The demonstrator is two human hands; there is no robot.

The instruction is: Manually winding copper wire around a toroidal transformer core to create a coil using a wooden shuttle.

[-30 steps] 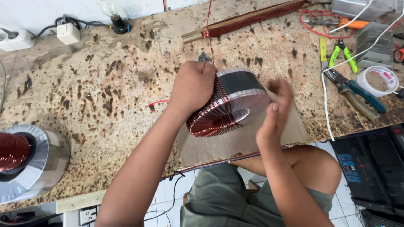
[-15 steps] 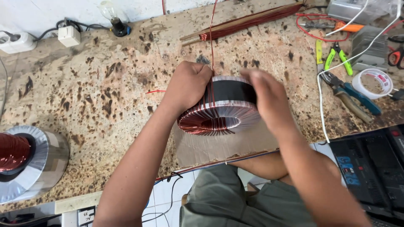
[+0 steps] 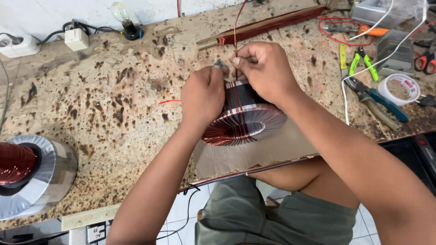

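A ring-shaped coil core (image 3: pixel 245 120), black with reddish copper wire wound round it, rests tilted on a sheet of brown cardboard (image 3: pixel 272 152) at the bench's front edge. My left hand (image 3: pixel 203 96) grips its left side from above. My right hand (image 3: pixel 262 70) sits over its far top, fingers pinched on a strand of copper wire (image 3: pixel 235 27) that runs up toward the back of the bench. A long wooden shuttle wrapped in copper wire (image 3: pixel 268 25) lies behind the hands.
A speckled stone bench (image 3: pixel 104 100) holds a large wire spool (image 3: pixel 27 174) at the left, a bulb in a socket (image 3: pixel 125 20), plugs and a cord at the back. Pliers (image 3: pixel 377 100), green cutters (image 3: pixel 363 59), tape roll (image 3: pixel 399 88) and scissors (image 3: pixel 424 61) lie right.
My right hand moved from the coil's right side up over its far top and pinched the wire. The coil was turned and shifted slightly. The view drew closer.
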